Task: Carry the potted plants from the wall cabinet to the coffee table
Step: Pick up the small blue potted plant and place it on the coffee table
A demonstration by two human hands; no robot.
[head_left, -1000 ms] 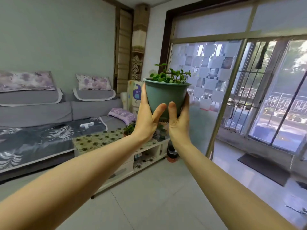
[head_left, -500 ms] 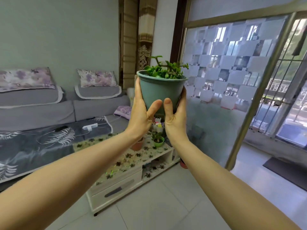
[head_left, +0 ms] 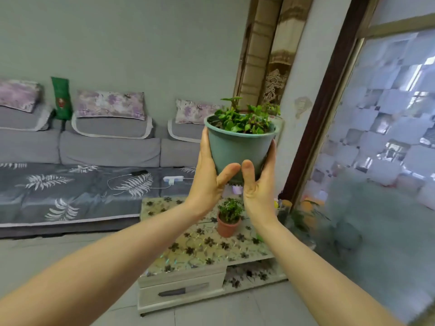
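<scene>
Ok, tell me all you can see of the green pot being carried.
The green pot is a round, tapered, plastic-looking pot with a rolled rim, holding a small leafy plant. It is upright, raised in the air above the coffee table. The left hand and right hand clasp its sides, thumbs across its lower front. Its base is hidden.

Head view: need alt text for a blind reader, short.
Two bare hands, left hand and right hand, hold a green potted plant up at arm's length. Below it is a floral-topped coffee table with a small terracotta potted plant on it; a grey sofa stands behind, against the wall.
</scene>
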